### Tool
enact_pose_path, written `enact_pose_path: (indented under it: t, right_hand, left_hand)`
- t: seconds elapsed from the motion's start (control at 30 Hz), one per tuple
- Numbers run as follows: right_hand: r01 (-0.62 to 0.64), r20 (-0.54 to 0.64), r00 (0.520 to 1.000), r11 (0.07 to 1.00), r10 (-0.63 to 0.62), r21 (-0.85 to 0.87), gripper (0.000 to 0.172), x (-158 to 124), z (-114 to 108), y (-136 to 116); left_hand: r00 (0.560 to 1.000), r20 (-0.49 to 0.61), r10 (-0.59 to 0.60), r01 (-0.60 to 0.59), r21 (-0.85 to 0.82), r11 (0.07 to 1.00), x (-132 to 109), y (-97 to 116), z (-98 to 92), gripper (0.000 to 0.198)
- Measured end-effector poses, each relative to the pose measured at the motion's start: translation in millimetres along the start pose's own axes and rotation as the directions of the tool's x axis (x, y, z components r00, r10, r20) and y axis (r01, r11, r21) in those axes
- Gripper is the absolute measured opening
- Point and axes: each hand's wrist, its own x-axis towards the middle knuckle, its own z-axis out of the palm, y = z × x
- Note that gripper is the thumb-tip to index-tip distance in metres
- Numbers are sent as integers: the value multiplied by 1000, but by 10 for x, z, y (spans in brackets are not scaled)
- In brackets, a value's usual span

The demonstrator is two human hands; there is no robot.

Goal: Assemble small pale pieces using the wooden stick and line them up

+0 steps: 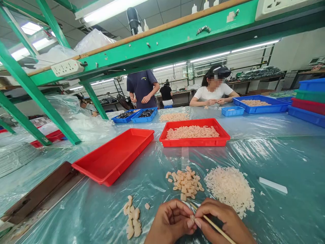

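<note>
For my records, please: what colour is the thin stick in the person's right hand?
The thin stick is pale yellowish tan; the head view shows it best.

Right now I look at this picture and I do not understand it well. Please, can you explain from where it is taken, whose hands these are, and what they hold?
This picture comes from a camera worn on a person's head, looking forward and down, so you see that person's own hands. The left hand and right hand meet at a small pale piece, and the right hand also holds a thin wooden stick. Near them, on a plastic-covered table, lie a heap of fine white bits, a pile of pale chunks and a red tray. Farther away, across the table, is a co-worker.
</note>
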Motion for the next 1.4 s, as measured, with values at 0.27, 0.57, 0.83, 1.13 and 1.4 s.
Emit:
enact_pose_path:
  t: [0.27,0.57,0.83,1.13,1.4]
  right_hand:
    - [21,-19,1000,988,-24,-151,17,21,28,-21]
    - [-88,-181,983,937,27,-339,13,115,-374,-7]
    - [-153,-294,953,720,-73,-677,17,113,-673,281]
    - [-108,-37,994,991,106,-79,33,51,-267,-36]
    - [-29,147,987,981,57,-190,44,19,-47,-48]
  left_hand:
    - [995,-25,96,-95,26,995,22,-123,53,31]
    - [962,-98,257,-193,426,884,6,-118,-82,28]
    - [929,278,244,-361,822,440,18,-154,-49,16]
    - [923,168,347,-313,851,422,-22,-269,-122,14]
    - [934,199,295,-299,888,350,-7,-269,-101,12]
